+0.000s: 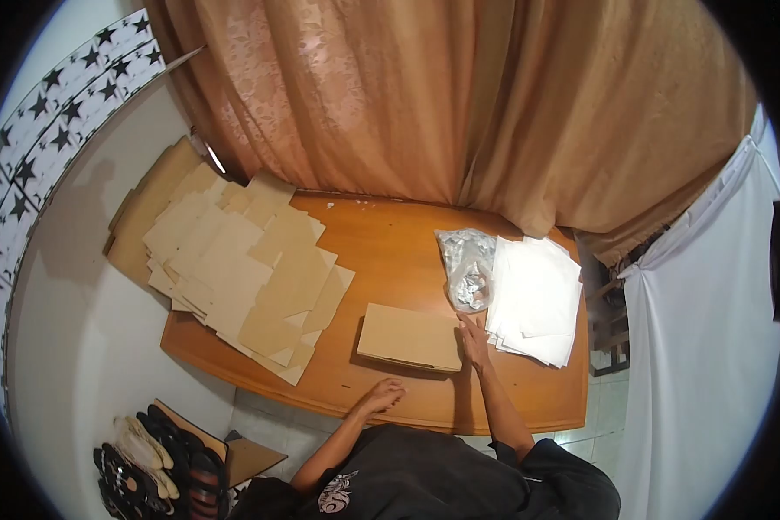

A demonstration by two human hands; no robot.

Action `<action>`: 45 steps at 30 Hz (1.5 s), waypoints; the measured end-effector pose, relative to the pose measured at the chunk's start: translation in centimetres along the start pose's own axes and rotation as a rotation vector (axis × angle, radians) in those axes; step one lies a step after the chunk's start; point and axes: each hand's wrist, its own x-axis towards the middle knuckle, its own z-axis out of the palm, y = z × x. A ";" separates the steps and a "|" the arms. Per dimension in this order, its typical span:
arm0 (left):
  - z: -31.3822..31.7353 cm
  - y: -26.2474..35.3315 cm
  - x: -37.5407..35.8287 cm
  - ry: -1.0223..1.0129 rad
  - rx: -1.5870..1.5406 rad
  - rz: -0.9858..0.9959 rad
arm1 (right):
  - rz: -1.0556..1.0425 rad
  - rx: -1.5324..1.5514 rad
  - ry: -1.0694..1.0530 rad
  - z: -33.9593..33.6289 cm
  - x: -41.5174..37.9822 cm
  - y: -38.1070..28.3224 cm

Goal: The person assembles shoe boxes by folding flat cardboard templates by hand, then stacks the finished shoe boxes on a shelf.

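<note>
A closed brown cardboard box lies flat on the orange-brown wooden table. At its right end is my right hand, fingers extended and touching or very near the edge, holding nothing. My left hand is below the box's front left side, apart from it, with its fingers curled together; whether anything small is inside cannot be made out. Just beyond my right hand sits a clear plastic bag with silvery contents. Beside the bag, to the right, is a stack of white sheets.
Flat cardboard pieces are piled across the table's left side. Brown curtains hang behind the table, and a white cloth hangs at the right. Shoes stand on the floor at lower left.
</note>
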 end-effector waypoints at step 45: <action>3.8 17.8 -31.5 1.424 0.183 0.909 | -1.146 0.567 -0.328 4.2 -10.4 -37.0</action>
